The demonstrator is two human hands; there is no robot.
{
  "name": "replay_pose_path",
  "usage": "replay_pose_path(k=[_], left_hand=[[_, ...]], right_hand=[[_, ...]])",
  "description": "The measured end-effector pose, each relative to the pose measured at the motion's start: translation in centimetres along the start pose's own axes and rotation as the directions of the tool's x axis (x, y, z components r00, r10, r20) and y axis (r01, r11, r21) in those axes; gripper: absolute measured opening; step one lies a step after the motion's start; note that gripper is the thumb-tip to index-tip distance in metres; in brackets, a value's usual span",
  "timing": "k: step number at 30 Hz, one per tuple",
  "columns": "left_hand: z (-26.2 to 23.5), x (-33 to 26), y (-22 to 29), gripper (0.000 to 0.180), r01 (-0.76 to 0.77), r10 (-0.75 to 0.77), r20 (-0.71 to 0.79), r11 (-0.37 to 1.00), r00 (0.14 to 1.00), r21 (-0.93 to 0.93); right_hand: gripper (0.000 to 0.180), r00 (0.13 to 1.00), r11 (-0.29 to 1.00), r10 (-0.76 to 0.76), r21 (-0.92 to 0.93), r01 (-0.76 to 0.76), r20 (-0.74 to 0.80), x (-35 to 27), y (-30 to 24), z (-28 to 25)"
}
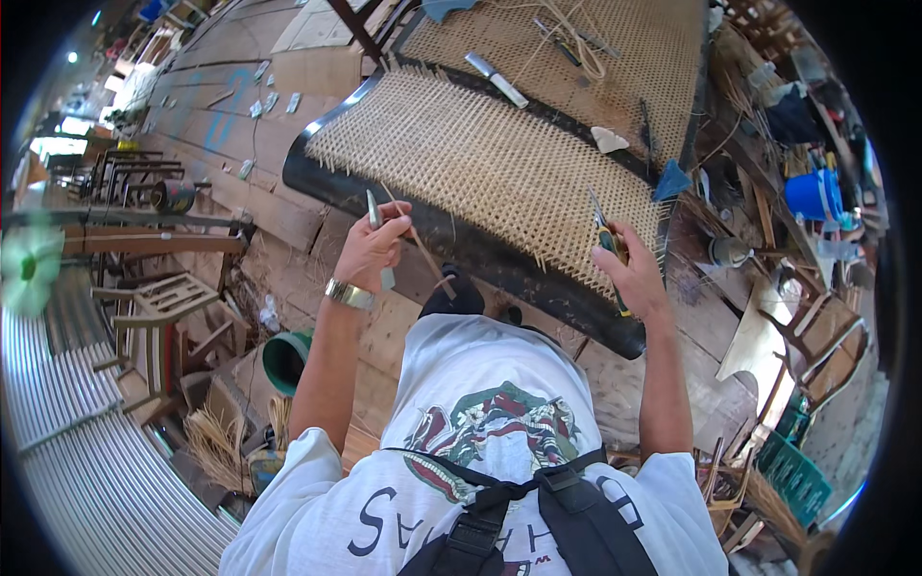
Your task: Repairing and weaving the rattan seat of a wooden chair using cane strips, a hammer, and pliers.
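A panel of woven cane [451, 144] lies before me over a dark, curved sheet [456, 230]. To the left of its near edge, my left hand [370, 252] is closed around a slim, pale, pointed tool [373, 208], which looks like a knife. A thin cane strip [423, 252] runs by the fingers of the same hand, slanting down toward my body. My right hand [634, 274] grips needle-nose pliers [605, 235] with yellow-and-black handles over the panel's right end. Their jaws point away from me; the palm hides part of the handles.
Across the panel's far half lie a silver-and-white tool [497, 80], a white scrap [609, 140], a blue piece [671, 180] and loose cane strands [594, 60]. Wooden chair frames [158, 302] and a green bucket [286, 363] stand left. A blue bucket [814, 196] is at right.
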State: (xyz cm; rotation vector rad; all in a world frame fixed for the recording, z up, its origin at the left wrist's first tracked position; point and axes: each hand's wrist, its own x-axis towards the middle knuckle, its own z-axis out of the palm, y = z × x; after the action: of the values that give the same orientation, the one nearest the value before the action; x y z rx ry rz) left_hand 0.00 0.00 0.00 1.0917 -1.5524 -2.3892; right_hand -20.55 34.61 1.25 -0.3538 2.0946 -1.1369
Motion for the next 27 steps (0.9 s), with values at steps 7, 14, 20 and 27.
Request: replay_pose_path(k=[7, 14, 20, 27], left_hand=[[1.0, 6.2, 7.2, 0.022, 0.040, -0.065, 0.102, 0.973, 0.993, 0.227], [6.5, 15.8, 11.5, 0.018, -0.139, 0.012, 0.314, 0.912, 0.949, 0.386], [12.3, 27.3, 10.4, 0.029, -0.336, 0.104, 0.374, 0.696, 0.922, 0.635], [15.0, 20.6, 4.2, 0.018, -0.746, -0.174, 0.871, 0.457, 0.459, 0.484]], right_hand=[[0.067, 0.844, 0.784, -0.415, -0.604, 0.143, -0.339, 10.7, -1.4, -0.6], [0.068, 0.815, 0.482, -0.494, -0.876, -0.033, -0.303, 23.6, 1.3, -2.8], [0.053, 0.740, 0.574, -0.515, -0.815, -0.076, -0.432, 21.2, -0.3, -0.5], [0.012, 0.803, 0.985, 0.112, -0.042, -0.168, -0.586, 1.2, -2.9, 8.5]])
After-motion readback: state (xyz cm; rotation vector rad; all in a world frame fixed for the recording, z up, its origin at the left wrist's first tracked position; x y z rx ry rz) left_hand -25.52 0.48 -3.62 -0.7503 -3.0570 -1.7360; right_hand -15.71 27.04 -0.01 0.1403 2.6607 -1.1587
